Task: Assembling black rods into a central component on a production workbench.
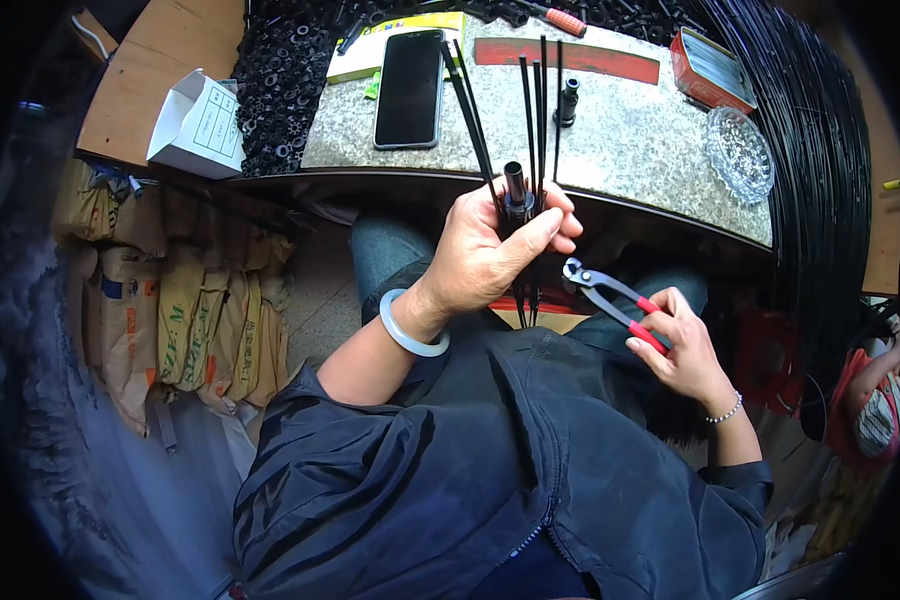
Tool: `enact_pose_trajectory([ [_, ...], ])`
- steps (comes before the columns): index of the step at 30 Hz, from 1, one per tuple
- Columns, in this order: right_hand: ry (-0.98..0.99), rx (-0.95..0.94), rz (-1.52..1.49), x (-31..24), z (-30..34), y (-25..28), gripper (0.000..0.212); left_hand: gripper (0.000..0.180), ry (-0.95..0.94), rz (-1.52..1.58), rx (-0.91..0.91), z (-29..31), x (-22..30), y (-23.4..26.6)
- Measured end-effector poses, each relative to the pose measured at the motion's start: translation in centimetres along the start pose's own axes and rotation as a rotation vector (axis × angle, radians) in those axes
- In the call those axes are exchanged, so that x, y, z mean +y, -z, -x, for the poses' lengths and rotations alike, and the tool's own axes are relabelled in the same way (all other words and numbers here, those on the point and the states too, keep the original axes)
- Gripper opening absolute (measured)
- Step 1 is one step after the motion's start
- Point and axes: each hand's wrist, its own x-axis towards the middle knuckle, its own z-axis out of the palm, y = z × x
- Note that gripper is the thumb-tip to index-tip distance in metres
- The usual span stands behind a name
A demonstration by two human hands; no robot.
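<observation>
My left hand [495, 240] is closed around a dark metal tube [514, 182] with several thin black rods standing round it, which looks like an umbrella frame. The rods fan upward past the table's front edge, and their lower ends show beneath the hand. My right hand [682, 350] grips end-cutting pliers [586, 277] by their red handles. Their grey jaws point up and left, a little to the right of the left hand's fingertips and apart from the rods. Fingers hide where the rods meet the tube.
On the stone-patterned tabletop [620, 150] lie a phone [409, 90], a black fitting [568, 103], a glass dish [740, 155] and a red box [711, 70]. Small black parts [280, 90] heap behind, near a white carton [200, 125]. Long black rods [820, 130] hang at the right.
</observation>
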Motion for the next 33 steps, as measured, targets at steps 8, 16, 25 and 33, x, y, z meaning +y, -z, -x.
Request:
enact_pose_trajectory([
  [8, 0.079, 0.628, 0.407, 0.2, -4.6, 1.8, 0.018, 0.012, -0.059, -0.048, -0.116, 0.3, -0.7, -0.6],
  [16, 0.146, 0.736, 0.578, -0.4, -9.3, 2.6, 0.018, 0.026, -0.08, -0.124, -0.17, 0.4, -0.5, -1.0],
  [25, 0.481, 0.454, -0.195, -12.0, -10.2, 4.9, 0.014, 0.021, -0.168, -0.233, -0.117, 0.5, -0.8, -2.0],
  [33, 0.336, 0.195, -0.517, -11.0, -10.0, 5.2, 0.011, 0.022, -0.169, -0.195, -0.089, 0.7, -1.4, -1.6],
])
